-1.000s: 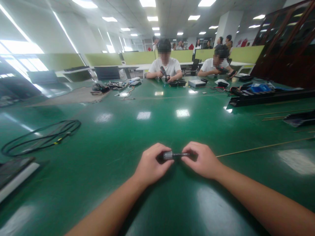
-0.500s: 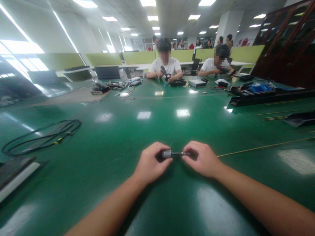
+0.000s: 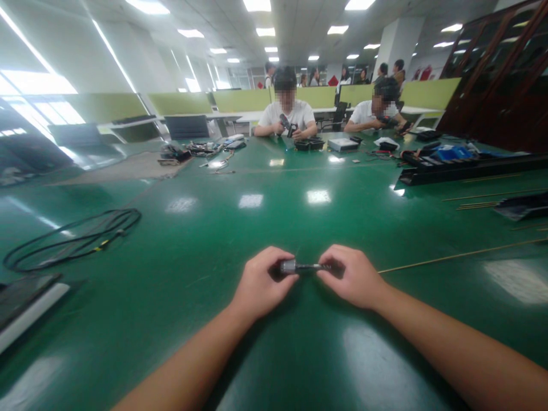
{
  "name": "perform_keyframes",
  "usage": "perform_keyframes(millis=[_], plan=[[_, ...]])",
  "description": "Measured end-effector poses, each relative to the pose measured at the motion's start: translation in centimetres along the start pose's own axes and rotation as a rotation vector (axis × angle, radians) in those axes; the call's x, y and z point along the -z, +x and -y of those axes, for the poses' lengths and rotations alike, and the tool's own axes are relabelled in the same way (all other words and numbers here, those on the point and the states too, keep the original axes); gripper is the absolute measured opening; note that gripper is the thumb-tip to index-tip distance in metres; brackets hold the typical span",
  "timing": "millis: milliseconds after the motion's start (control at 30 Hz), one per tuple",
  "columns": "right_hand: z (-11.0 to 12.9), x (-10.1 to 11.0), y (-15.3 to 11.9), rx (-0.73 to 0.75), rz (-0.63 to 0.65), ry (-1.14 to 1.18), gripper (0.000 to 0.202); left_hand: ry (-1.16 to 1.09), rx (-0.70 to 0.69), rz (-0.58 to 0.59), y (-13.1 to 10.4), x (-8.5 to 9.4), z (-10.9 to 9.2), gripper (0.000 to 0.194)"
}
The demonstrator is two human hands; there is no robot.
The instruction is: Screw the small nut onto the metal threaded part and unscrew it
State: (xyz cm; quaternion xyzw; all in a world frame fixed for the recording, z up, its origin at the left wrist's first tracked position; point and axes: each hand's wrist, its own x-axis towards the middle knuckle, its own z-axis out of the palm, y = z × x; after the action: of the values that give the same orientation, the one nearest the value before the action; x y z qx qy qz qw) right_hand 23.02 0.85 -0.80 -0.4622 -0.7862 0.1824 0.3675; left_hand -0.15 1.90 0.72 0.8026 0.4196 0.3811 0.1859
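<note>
From where I'm standing, the little cylindrical tool with a thin dark shaft (image 3: 308, 268) is lying pretty much sideways, strung right between the two hands over the green tabletop (image 3: 274, 354). Left hand (image 3: 261, 282) has finger and thumb clamped on the fat grey end, right hand (image 3: 351, 277) is pinching the skinny end, so neither is really nearer. Hands are close but not touching. Can't tell if it's resting on the table. Thin brass-coloured rod (image 3: 454, 257) lies off past the right wrist.

The green tabletop (image 3: 257, 228) looks smooth and glossy — the grey cylinder (image 3: 289, 266) metallic, the dark rod (image 3: 307, 267) faintly shiny.
</note>
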Motion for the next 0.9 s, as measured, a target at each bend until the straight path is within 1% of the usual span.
perform_keyframes(millis=[233,300,367,467,533,667,733,800,833,900], plan=[[0.0,0.0,0.0,0.009,-0.01,-0.001,0.007,0.002,0.003,0.006,0.0,0.2,0.0,0.021],[0.0,0.0,0.0,0.008,-0.012,-0.004,0.007,0.017,0.024,-0.001,0.0,0.3,0.1,0.021],[0.0,0.1,0.0,0.005,-0.009,-0.007,0.007,0.052,0.083,-0.027,0.2,0.5,0.3,0.022],[-0.1,0.2,0.1,0.002,-0.006,-0.003,0.008,0.079,0.244,-0.11,0.5,0.6,0.9,0.028],[-0.2,0.2,0.2,0.0,-0.01,-0.002,0.007,-0.045,0.352,-0.17,0.7,0.4,1.5,0.035],[-0.6,0.2,0.3,-0.002,-0.021,-0.014,0.006,-0.499,0.529,-0.282,1.2,0.3,2.1,0.051],[-0.7,0.1,0.3,-0.002,-0.019,-0.015,0.006,-0.657,0.606,-0.345,1.4,1.2,1.9,0.051],[-0.8,0.0,0.3,0.003,-0.008,-0.012,0.007,-0.723,0.639,-0.378,1.0,3.1,1.3,0.049],[-0.8,0.0,0.3,0.005,0.0,-0.014,0.007,-0.703,0.647,-0.367,0.5,4.3,1.1,0.049],[-0.7,-0.1,0.3,0.01,0.013,-0.024,0.007,-0.541,0.671,-0.318,-1.1,7.3,0.7,0.052]])
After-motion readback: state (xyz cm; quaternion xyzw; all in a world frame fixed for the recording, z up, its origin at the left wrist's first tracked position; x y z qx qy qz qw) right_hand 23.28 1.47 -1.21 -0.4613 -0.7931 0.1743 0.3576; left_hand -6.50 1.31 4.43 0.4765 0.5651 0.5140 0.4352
